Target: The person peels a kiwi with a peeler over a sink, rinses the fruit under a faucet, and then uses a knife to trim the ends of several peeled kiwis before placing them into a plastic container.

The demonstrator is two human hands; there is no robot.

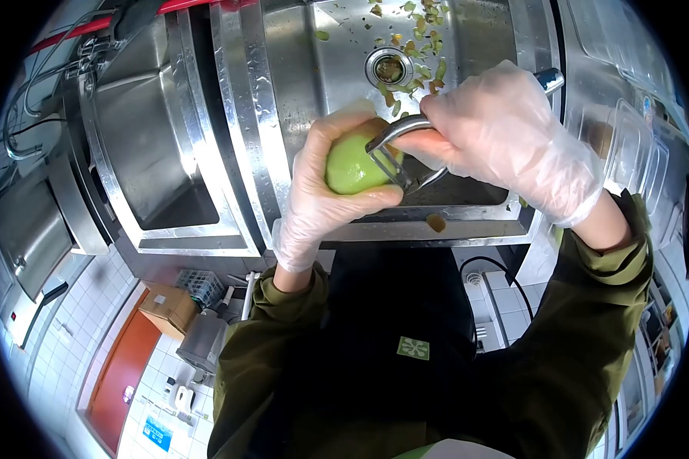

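Note:
My left hand (318,180), in a clear plastic glove, is closed around a kiwi (352,167). Most of the fruit's visible side is bare, glossy green flesh, with brown skin left near the top. A metal Y-shaped peeler (397,130) is gripped in my right hand (505,134), also gloved. Its blade end lies against the kiwi's right side, and the handle's end sticks out past my knuckles. Beneath both hands is a steel sink (298,76). Green and brown peelings (429,38) are scattered in it around the drain (389,69).
A second steel basin (145,145) adjoins on the left. Clear plastic containers (628,145) stand on the right-hand counter. One brown peel scrap (435,222) lies on the sink's front rim. Lower left are a cardboard box (168,310) and a grey crate (200,288).

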